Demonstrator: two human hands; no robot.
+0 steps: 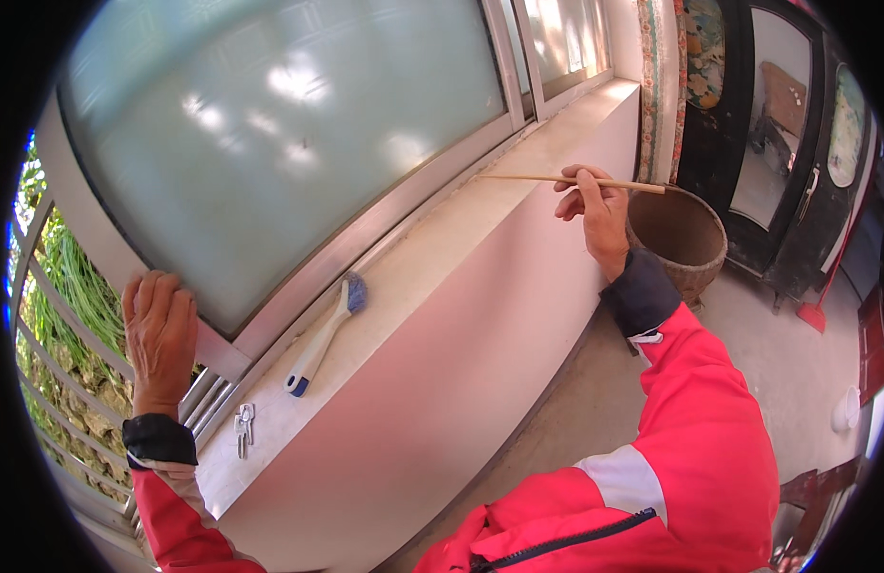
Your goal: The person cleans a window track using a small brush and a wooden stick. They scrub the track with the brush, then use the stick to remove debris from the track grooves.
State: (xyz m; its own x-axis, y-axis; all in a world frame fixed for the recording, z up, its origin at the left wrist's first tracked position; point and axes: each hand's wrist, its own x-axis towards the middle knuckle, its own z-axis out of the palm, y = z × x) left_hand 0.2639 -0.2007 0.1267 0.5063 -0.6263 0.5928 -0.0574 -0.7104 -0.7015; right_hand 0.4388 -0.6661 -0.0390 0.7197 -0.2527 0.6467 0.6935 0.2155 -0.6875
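My left hand [160, 336] grips the end stile of the aluminium frame of a sliding window [216, 347] with frosted glass. In my right hand [601, 208] is a thin wooden stick [628, 185], perhaps a chopstick, pinched between thumb and fingers. The stick lies nearly level in the view, its narrow tip pointing left over the sill near the window track. On the pale windowsill [442, 251] rests a scrub brush [319, 344] with a white handle and blue bristles. A few metal keys [244, 430] lie nearer to me on the same sill.
Metal window bars [77, 315] and green plants stand outside at left. A large round vessel [682, 229] sits on the floor beyond my right hand. Farther right are a black mirrored cabinet [743, 236], a red broom [813, 317] and a white bucket [845, 412].
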